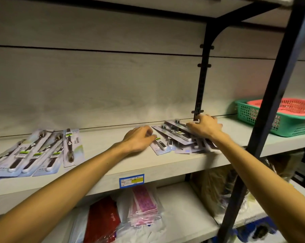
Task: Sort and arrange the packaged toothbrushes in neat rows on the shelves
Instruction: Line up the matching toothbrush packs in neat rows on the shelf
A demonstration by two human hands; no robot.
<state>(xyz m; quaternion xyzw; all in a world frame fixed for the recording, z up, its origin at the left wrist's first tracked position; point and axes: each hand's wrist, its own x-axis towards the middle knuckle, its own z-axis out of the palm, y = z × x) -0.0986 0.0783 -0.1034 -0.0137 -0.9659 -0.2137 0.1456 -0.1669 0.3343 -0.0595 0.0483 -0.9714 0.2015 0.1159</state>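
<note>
A loose pile of packaged toothbrushes [179,137] lies on the pale shelf [113,155], right of centre. My left hand [139,138] rests at the pile's left edge, fingers curled onto the nearest pack [159,145]. My right hand [205,128] lies on top of the pile's far right side, fingers spread over the upper packs. At the shelf's left end, several packaged toothbrushes [34,151] lie side by side in an overlapping row.
A green basket [264,121] with a red basket [297,106] inside stands on the shelf at right. A black upright [203,81] is behind the pile, and a black post [271,102] crosses in front. Bagged goods [141,207] lie on the lower shelf.
</note>
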